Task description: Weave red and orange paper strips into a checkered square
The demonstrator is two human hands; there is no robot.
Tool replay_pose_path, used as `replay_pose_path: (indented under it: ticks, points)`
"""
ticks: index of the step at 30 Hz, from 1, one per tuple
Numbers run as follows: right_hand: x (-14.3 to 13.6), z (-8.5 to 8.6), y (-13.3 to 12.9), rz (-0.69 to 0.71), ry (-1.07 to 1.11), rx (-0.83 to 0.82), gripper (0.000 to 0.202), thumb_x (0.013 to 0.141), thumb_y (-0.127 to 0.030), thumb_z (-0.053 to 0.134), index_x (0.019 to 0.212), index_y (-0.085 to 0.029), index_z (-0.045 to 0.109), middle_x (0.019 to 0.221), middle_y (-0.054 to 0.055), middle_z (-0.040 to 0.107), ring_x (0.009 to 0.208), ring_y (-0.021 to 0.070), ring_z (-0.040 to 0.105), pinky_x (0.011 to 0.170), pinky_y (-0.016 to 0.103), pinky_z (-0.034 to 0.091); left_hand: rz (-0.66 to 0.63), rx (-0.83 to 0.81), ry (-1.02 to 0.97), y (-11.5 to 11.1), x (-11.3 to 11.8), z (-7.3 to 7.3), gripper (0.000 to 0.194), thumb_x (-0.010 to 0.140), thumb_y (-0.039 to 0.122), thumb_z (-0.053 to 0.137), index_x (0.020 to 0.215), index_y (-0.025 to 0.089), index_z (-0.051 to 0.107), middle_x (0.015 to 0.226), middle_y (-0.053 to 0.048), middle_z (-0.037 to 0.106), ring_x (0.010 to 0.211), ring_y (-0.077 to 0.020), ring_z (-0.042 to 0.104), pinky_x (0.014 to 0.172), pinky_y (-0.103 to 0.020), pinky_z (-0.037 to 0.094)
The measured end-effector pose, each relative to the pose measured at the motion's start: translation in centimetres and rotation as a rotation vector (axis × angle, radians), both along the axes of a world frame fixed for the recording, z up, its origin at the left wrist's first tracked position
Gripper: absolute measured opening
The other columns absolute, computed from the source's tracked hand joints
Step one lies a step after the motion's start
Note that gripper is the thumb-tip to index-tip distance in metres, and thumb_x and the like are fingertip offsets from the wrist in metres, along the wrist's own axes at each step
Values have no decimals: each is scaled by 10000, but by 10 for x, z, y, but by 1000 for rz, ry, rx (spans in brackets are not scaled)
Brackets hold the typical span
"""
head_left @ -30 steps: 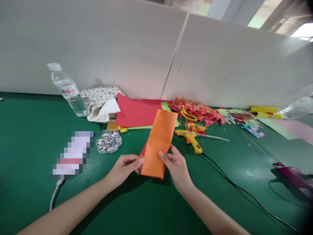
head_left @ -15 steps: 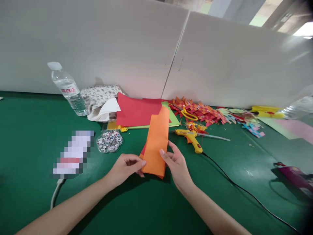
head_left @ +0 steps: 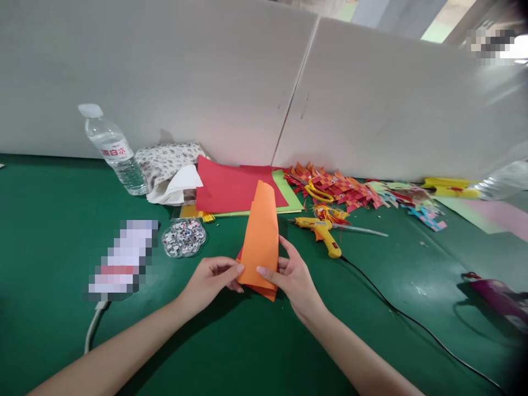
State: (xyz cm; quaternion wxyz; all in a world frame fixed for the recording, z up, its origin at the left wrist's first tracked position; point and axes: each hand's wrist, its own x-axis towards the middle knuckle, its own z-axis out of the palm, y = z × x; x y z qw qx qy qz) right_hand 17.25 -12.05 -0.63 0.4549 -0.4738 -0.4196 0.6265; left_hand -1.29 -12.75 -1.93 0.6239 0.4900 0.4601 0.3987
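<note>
Folded orange paper (head_left: 260, 236) is held up above the table between both hands, with a sliver of red paper showing beneath it at the lower left. My left hand (head_left: 214, 275) pinches its lower left edge between thumb and fingers. On the opposite side, my right hand (head_left: 295, 278) grips the lower right edge, thumb across the front and fingers mostly hidden behind. Red sheets (head_left: 239, 187) and a light green sheet (head_left: 292, 192) lie just beyond the paper. To the right of my right hand rests a yellow hot glue gun (head_left: 325, 231) with its black cord.
On the left are a phone (head_left: 124, 258) with a cable, a box of googly eyes (head_left: 184, 238), a water bottle (head_left: 113, 151) and a patterned pouch (head_left: 169, 162). Woven paper fish (head_left: 338, 187), yellow scissors (head_left: 318, 192) and a purple object (head_left: 495, 297) are on the right.
The orange paper's front layer has shifted left and its top now curves and leans. My right thumb has slid left and down across its front. My left hand stays nearly in place.
</note>
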Motion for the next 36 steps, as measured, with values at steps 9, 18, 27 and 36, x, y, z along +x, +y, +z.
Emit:
replay_pose_path:
  ticks: [9, 18, 27, 36]
  points:
    - [-1, 0, -1, -9, 0, 3, 1012, 559, -257, 814, 1372, -179, 216, 886, 69, 727, 823, 252, 690, 737, 378, 555, -20, -8, 5, 0, 0, 0, 279, 784, 410, 608, 729, 146, 678, 563, -10, 650, 535, -133, 644, 540, -202, 485]
    - [-2, 0, -2, -20, -4, 3, 1000, 570, -281, 810, 1368, -179, 216, 889, 65, 725, 820, 258, 692, 733, 387, 562, -25, -3, 28, 1, 1, 1, 300, 783, 434, 596, 713, 147, 648, 605, -15, 658, 551, -138, 644, 551, -209, 485]
    - [-2, 0, -2, -62, -8, 11, 967, 572, -256, 808, 1353, -181, 243, 895, 63, 726, 822, 251, 690, 736, 381, 564, -41, -16, -28, 2, 1, 1, 295, 804, 428, 573, 691, 156, 574, 575, 17, 625, 529, -107, 614, 527, -194, 470]
    - [-3, 4, -3, -13, 30, 1, 1005, 597, -293, 795, 1392, -181, 189, 876, 65, 721, 784, 239, 691, 690, 359, 566, -20, -14, -50, 2, -1, -4, 230, 781, 367, 631, 776, 149, 559, 642, 11, 643, 571, -95, 623, 548, -185, 478]
